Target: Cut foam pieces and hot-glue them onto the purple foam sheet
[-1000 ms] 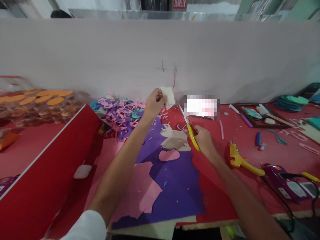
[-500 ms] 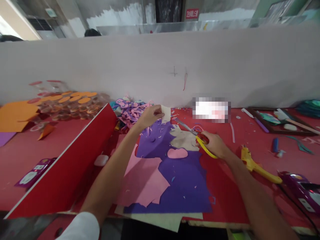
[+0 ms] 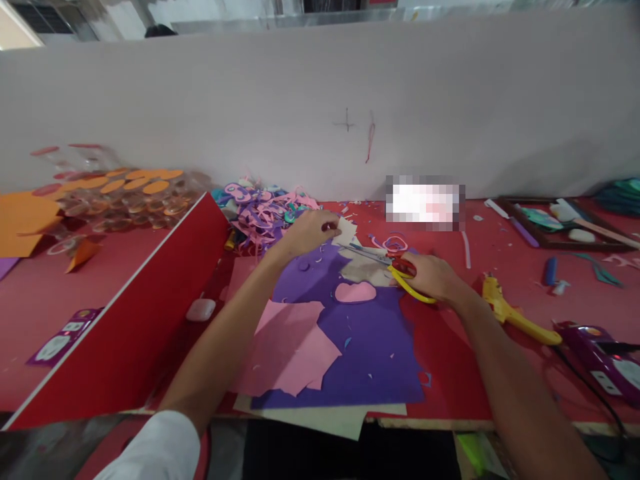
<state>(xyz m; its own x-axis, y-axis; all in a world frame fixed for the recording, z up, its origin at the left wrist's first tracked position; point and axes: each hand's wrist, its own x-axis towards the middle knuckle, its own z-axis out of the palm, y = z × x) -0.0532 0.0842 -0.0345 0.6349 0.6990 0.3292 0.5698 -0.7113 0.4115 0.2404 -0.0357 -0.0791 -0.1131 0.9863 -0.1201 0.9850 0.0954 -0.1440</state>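
The left hand's [image 3: 311, 232] fingers pinch a small cream piece [image 3: 349, 230] above the far end of a purple sheet [image 3: 375, 367], while the right hand's [image 3: 431, 277] fingers grasp the handles of the scissors [image 3: 385, 261], whose blades point toward the piece's lower edge — whether they touch it cannot be told. The step in hand looks like trimming, and the next move would call for a steady pinch and lined-up blades. Beyond lie a heap of scraps [image 3: 267, 215] and, across the red tabletop [image 3: 453, 360], a yellow glue gun [image 3: 520, 323].
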